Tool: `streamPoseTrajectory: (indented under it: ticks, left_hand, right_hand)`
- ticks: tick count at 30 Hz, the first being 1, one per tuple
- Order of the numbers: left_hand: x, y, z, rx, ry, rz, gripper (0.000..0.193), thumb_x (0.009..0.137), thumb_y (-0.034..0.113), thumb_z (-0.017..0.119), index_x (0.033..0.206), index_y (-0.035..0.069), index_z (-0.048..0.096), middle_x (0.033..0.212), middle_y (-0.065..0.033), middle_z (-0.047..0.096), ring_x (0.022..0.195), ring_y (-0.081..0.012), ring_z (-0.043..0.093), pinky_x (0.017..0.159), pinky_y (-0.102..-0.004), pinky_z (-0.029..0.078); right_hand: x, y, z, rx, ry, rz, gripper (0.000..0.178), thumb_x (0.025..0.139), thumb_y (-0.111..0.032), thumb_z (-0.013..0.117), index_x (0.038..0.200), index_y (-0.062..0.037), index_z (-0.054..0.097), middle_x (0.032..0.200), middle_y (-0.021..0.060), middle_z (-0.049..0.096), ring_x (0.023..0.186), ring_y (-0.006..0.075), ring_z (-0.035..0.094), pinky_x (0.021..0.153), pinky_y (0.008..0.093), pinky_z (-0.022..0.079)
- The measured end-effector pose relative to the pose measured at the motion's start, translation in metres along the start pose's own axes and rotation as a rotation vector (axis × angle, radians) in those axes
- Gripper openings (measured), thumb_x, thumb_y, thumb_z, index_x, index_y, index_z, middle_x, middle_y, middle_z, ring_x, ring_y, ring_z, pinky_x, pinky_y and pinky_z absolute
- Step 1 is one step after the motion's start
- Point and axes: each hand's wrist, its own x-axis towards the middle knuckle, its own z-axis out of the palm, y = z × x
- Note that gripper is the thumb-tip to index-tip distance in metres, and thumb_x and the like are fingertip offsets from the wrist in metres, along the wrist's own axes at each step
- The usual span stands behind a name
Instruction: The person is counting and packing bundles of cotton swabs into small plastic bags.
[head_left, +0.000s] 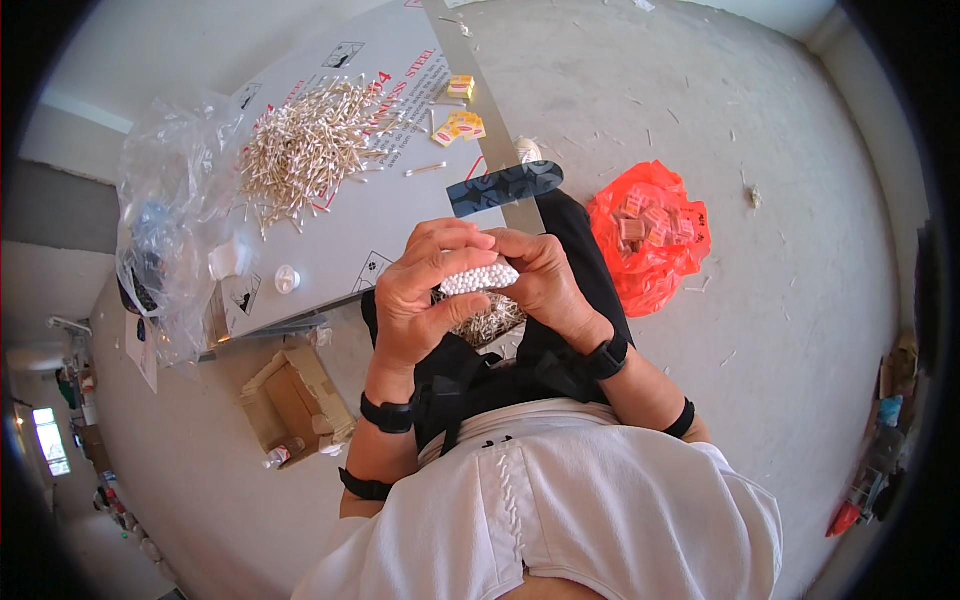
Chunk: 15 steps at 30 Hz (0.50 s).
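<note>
A tight bundle of cotton swabs [480,279] is held between my two hands in front of my lap, its white tips facing me. My left hand [425,280] grips it from the left, thumb below and fingers over the top. On the right side, my right hand [545,280] closes its fingers round the bundle's other end. Below my hands, more loose swabs [487,320] lie in a container on my lap, mostly hidden. A large heap of cotton swabs [310,145] is spread on the table [330,245] ahead to the left.
Small yellow packets [460,127] and a small white round container [287,279] lie on the table. A crumpled clear plastic bag [165,220] hangs at its left edge. An open cardboard box [275,395] stands on the floor, and a red plastic bag [650,275] holds several small packs.
</note>
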Motion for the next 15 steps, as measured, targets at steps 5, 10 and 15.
streamPoseTrajectory:
  ticks: [5,10,15]
  left_hand:
    - [-0.0033,-0.0123,-0.0112,0.059,-0.113,0.098,0.036,0.068,0.017,0.082,0.101,0.005,0.073,0.111,-0.0063,0.068,0.114,-0.0273,0.057,0.096,-0.0369,0.046]
    - [0.0001,-0.0038,-0.0060,0.046,-0.075,0.032,0.034,0.067,0.014,0.082,0.099,0.006,0.074,0.110,-0.0053,0.068,0.112,-0.0264,0.057,0.095,-0.0363,0.047]
    - [-0.0019,-0.0091,-0.0058,0.063,-0.069,0.041,0.035,0.064,0.009,0.083,0.097,0.008,0.074,0.110,-0.0049,0.068,0.113,-0.0264,0.056,0.095,-0.0362,0.047]
  right_hand:
    - [-0.0006,0.0030,0.0031,0.119,0.037,0.012,0.030,0.079,0.006,0.073,0.108,0.0014,0.068,0.101,0.0046,0.068,0.092,0.0082,0.060,0.082,0.0249,0.051]
    - [0.0005,0.0036,0.0036,0.037,0.047,-0.013,0.032,0.077,0.007,0.072,0.108,0.0008,0.068,0.103,0.0071,0.069,0.094,0.0123,0.062,0.084,0.0260,0.050]
    - [0.0024,0.0007,0.0045,-0.180,0.062,-0.116,0.035,0.075,0.008,0.071,0.109,0.0007,0.067,0.105,0.0116,0.069,0.096,0.0196,0.065,0.085,0.0286,0.051]
